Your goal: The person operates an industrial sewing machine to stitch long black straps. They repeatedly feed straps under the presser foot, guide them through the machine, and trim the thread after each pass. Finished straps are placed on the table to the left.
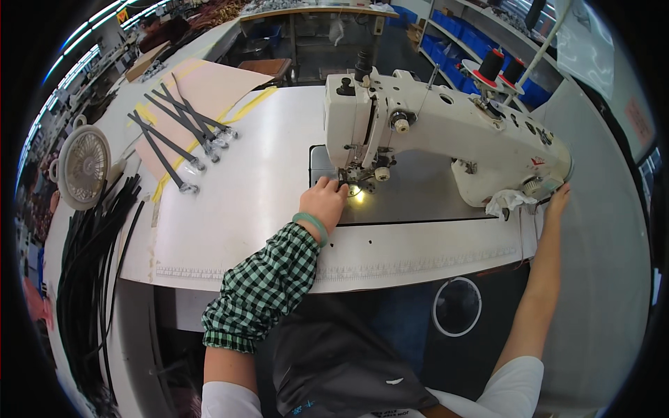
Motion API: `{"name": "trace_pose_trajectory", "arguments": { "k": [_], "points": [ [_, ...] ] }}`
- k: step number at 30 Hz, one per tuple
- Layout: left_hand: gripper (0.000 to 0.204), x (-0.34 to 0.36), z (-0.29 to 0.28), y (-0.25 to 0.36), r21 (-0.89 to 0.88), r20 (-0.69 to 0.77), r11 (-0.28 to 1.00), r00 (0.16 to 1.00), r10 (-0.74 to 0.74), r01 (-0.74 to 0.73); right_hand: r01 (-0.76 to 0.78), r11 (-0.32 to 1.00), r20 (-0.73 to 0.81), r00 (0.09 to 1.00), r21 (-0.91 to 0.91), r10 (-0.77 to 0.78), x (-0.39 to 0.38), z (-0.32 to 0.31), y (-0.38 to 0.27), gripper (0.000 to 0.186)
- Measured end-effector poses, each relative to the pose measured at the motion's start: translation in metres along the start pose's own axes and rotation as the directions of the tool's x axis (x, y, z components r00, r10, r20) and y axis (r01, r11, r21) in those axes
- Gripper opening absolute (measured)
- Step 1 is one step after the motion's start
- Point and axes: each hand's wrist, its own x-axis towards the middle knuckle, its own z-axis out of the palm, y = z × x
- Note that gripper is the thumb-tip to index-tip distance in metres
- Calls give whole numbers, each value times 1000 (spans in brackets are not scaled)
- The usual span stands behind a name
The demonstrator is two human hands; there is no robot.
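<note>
My left hand [324, 203] is under the head of a white sewing machine [432, 104], beside its lit needle area [357, 191]. The fingers are pinched together there; a small dark piece shows at the fingertips, too hidden to name. A green bangle [311, 227] circles that wrist, above a green-and-black checked sleeve cover [265, 289]. At the machine's far right end, my right hand [559, 200] grips the edge of the handwheel [571, 169], its fingers partly out of sight. A crumpled white cloth [509, 201] hangs near the handwheel.
On the left, several black straps [164, 153] with plastic-wrapped ends lie on pink sheets [209, 87]. Long black strips [90, 258] drape over the table's left side, next to a pale plastic basket [83, 167]. Black thread spools [492, 65] stand behind the machine.
</note>
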Motion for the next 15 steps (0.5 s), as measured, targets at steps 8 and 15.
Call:
{"name": "trace_pose_trajectory", "arguments": {
  "k": [8, 15],
  "points": [
    [17, 15, -1, -1, 1, 3, 994, 994, 113, -113, 205, 823, 132, 978, -529, -159, 95, -69, 5, 47],
    [13, 15, 0, -13, 101, 19, 994, 999, 48, -50, 354, 571, 352, 928, -741, -118, 141, -35, -43, 54]
  ]
}}
